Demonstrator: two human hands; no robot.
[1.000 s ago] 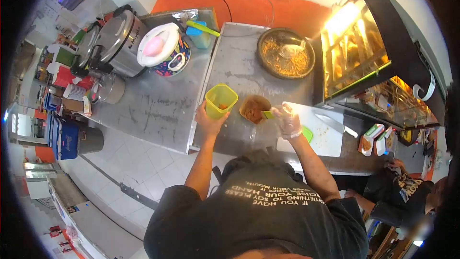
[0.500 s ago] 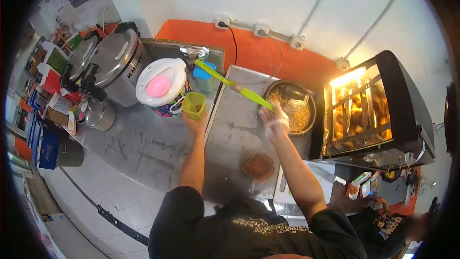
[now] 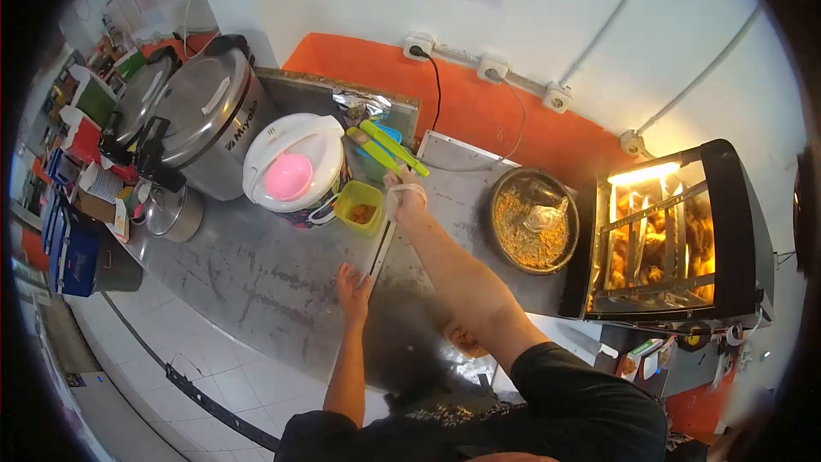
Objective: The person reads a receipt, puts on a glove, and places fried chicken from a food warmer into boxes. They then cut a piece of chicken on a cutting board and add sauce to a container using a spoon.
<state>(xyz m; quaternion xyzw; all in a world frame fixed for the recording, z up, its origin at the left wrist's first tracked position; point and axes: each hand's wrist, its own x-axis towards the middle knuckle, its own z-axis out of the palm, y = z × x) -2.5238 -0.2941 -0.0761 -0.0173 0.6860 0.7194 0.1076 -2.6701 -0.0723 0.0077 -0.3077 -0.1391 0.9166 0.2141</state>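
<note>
My right hand (image 3: pixel 405 192), in a clear plastic glove, is at the near end of a pair of bright green tongs (image 3: pixel 389 147), its fingers apparently closed on them. The tongs lie over a blue-lidded container (image 3: pixel 376 162), which they partly hide. Just left of that hand a yellow-green square container (image 3: pixel 359 209) stands on the counter with orange-brown food inside. My left hand (image 3: pixel 352 291) is empty with fingers apart, low over the metal counter (image 3: pixel 282 282), nearer to me than the yellow-green container.
A white-lidded tub (image 3: pixel 291 150) carrying a pink bowl (image 3: pixel 290 177) stands beside large pressure cookers (image 3: pixel 201 111). To the right are a round pan of crumbly food (image 3: pixel 530 227) and a lit glass cabinet (image 3: pixel 658 239). Cables hang from wall sockets (image 3: pixel 494 70).
The left hand has let go of the yellow-green container, which now stands on the counter, and drawn back. My right hand has swung left with the tongs from beside the pan.
</note>
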